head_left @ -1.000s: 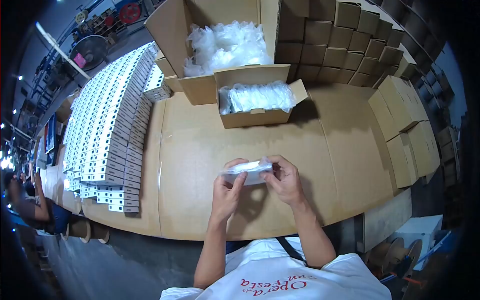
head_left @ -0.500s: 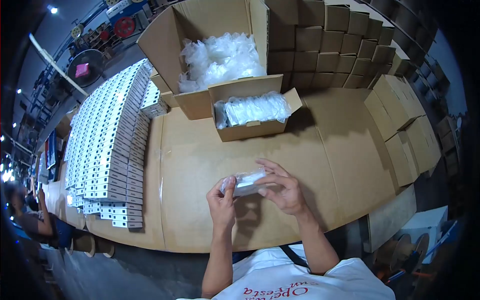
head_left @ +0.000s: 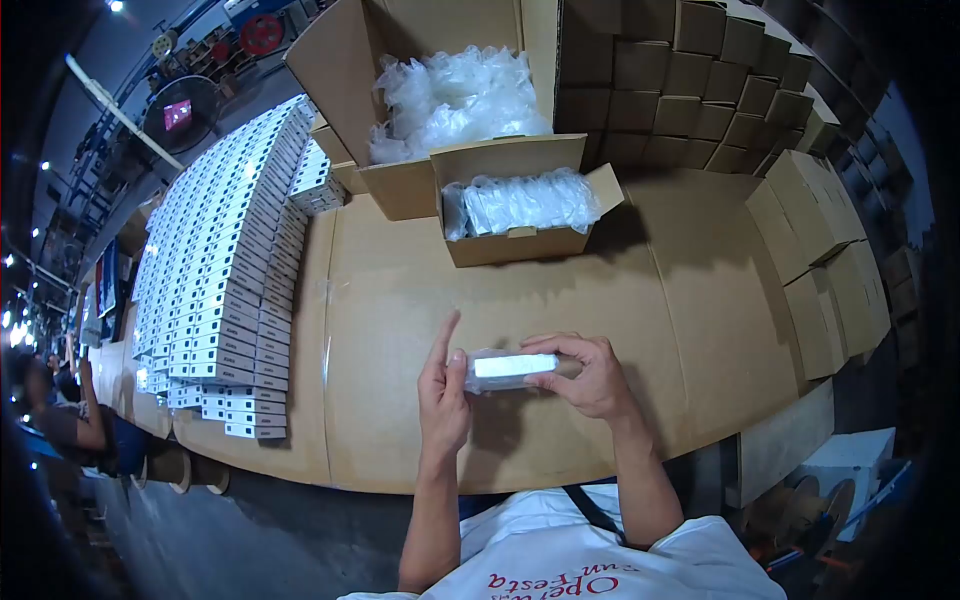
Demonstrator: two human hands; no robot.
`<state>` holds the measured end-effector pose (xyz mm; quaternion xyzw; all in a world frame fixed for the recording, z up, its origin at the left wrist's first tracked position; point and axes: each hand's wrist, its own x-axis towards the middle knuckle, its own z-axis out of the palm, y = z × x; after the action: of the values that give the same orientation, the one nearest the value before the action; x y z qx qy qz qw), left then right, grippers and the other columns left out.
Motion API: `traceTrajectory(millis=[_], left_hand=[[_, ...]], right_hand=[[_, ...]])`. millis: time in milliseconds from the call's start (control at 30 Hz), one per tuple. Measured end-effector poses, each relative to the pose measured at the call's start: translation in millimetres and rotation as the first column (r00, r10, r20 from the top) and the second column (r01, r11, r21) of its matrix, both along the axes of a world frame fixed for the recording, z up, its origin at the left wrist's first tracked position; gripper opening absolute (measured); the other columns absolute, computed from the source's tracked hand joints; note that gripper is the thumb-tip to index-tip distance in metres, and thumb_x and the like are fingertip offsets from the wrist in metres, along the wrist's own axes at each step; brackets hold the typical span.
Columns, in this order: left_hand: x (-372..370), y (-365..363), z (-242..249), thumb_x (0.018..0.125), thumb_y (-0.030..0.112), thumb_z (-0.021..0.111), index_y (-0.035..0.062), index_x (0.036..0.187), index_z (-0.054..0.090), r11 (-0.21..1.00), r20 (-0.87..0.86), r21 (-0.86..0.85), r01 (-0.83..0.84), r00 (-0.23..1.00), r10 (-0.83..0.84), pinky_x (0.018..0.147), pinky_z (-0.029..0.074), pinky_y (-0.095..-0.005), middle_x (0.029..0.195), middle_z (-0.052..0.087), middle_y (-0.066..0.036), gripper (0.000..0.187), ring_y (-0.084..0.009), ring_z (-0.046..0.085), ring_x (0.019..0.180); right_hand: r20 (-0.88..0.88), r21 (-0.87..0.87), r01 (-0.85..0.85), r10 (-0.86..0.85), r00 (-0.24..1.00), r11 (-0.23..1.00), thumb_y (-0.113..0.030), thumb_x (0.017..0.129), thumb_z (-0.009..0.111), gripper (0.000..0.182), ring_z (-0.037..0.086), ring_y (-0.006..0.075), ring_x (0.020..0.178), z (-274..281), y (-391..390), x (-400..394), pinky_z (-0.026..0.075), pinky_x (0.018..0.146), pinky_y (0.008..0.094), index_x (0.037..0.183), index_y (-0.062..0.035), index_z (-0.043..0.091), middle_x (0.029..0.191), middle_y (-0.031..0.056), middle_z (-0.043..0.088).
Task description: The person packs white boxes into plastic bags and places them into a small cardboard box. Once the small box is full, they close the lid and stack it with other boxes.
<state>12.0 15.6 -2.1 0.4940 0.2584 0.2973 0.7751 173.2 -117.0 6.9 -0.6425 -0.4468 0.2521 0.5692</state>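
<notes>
Fingers of the right hand [head_left: 597,382] pinch the three-o'clock end of a plastic-wrapped white block [head_left: 512,367], long axis pointing nine to three, while the left hand [head_left: 443,405] thumbs its nine-o'clock end, index finger spread wide toward twelve, above the brown tabletop [head_left: 400,290], open carton [head_left: 520,250] at twelve.
</notes>
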Motion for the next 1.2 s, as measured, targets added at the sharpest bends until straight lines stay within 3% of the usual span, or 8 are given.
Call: traceTrajectory(millis=[133, 233, 367, 533, 633, 667, 800, 1200], left_hand=[[3, -12, 27, 0.099, 0.014, 0.065, 0.0016, 0.131, 0.064, 0.994, 0.116, 0.105, 0.01, 0.993, -0.022, 0.089, 0.054, -0.0316, 0.123, 0.067, -0.022, 0.033, -0.0203, 0.067, 0.106], [-7, 12, 3, 0.096, 0.011, 0.068, -0.0009, 0.127, 0.064, 0.785, -0.157, 0.556, 0.273, 0.962, -0.224, 0.092, 0.056, -0.0354, 0.133, 0.062, -0.021, 0.033, -0.0232, 0.063, 0.117], [-9, 16, 19, 0.095, 0.009, 0.07, -0.0015, 0.12, 0.068, 0.848, -0.267, 0.401, 0.345, 0.93, -0.252, 0.091, 0.052, -0.0301, 0.124, 0.068, -0.012, 0.028, -0.0168, 0.063, 0.11], [-5, 39, 7, 0.101, 0.014, 0.06, -0.0001, 0.129, 0.062, 0.829, -0.247, 0.45, 0.332, 0.938, -0.241, 0.077, 0.054, -0.029, 0.126, 0.065, -0.01, 0.032, -0.0187, 0.064, 0.101], [9, 54, 8, 0.104, 0.016, 0.055, 0.0007, 0.138, 0.053, 0.956, 0.057, 0.292, 0.026, 0.997, -0.044, 0.084, 0.057, -0.034, 0.136, 0.058, -0.013, 0.038, -0.0232, 0.062, 0.113], [9, 66, 9, 0.107, 0.019, 0.049, 0.0009, 0.143, 0.046, 0.923, 0.033, 0.385, 0.02, 0.999, -0.035, 0.09, 0.057, -0.0379, 0.141, 0.053, -0.014, 0.041, -0.0252, 0.058, 0.121], [13, 95, 22, 0.11, 0.039, 0.037, 0.0011, 0.141, 0.048, 0.884, -0.028, 0.467, 0.003, 1.0, 0.011, 0.092, 0.055, -0.0387, 0.139, 0.053, -0.014, 0.05, -0.025, 0.059, 0.119], [25, 153, 50, 0.11, 0.033, 0.038, 0.0003, 0.136, 0.053, 0.655, -0.244, 0.743, 0.136, 0.967, 0.076, 0.1, 0.047, -0.0428, 0.128, 0.058, -0.021, 0.045, -0.0343, 0.06, 0.116]], right_hand=[[0.03, 0.02, -0.017, 0.016, 0.999, 1.0, -0.005, 0.075, 0.085, 0.031, 0.069, 0.0275, 0.105, 4, -3, 8, 0.052, 0.094, 0.0381, 0.104, -0.0035, 0.075, 0.111, 0.0109, 0.074], [0.15, 0.045, -0.094, 0.086, 0.985, 0.995, -0.004, 0.073, 0.084, 0.033, 0.065, 0.0287, 0.112, 12, 1, 9, 0.05, 0.098, 0.0407, 0.104, -0.0041, 0.075, 0.112, 0.0097, 0.073], [0.427, -0.034, 0.018, -0.001, 0.904, 0.999, -0.003, 0.074, 0.083, 0.034, 0.064, 0.0303, 0.109, 35, 2, 2, 0.05, 0.098, 0.0419, 0.106, -0.0053, 0.071, 0.117, 0.0094, 0.07], [0.257, -0.069, -0.014, 0.032, 0.966, 0.998, -0.002, 0.081, 0.08, 0.023, 0.066, 0.0196, 0.078, 64, 16, 3, 0.053, 0.062, 0.0317, 0.1, -0.0028, 0.068, 0.093, 0.0085, 0.065], [0.292, 0.113, 0.192, -0.217, 0.931, 0.975, 0.0, 0.085, 0.078, 0.018, 0.063, 0.0136, 0.066, 55, 41, 15, 0.051, 0.053, 0.0279, 0.096, 0.0004, 0.063, 0.086, 0.0075, 0.058], [0.1, 0.171, 0.239, -0.258, 0.961, 0.956, 0.002, 0.089, 0.073, 0.016, 0.065, 0.0126, 0.065, 52, 53, 16, 0.053, 0.052, 0.0252, 0.096, 0.002, 0.059, 0.09, 0.0062, 0.055], [0.143, 0.336, 0.36, -0.425, 0.894, 0.87, 0.005, 0.093, 0.066, 0.018, 0.072, 0.0176, 0.072, 33, 99, 24, 0.063, 0.058, 0.0256, 0.105, 0.0038, 0.052, 0.101, 0.0091, 0.053], [0.231, 0.432, 0.429, -0.557, 0.798, 0.794, 0.006, 0.092, 0.065, 0.026, 0.069, 0.0224, 0.079, 6, 167, 13, 0.063, 0.058, 0.0295, 0.116, 0.0034, 0.055, 0.103, 0.013, 0.054]])
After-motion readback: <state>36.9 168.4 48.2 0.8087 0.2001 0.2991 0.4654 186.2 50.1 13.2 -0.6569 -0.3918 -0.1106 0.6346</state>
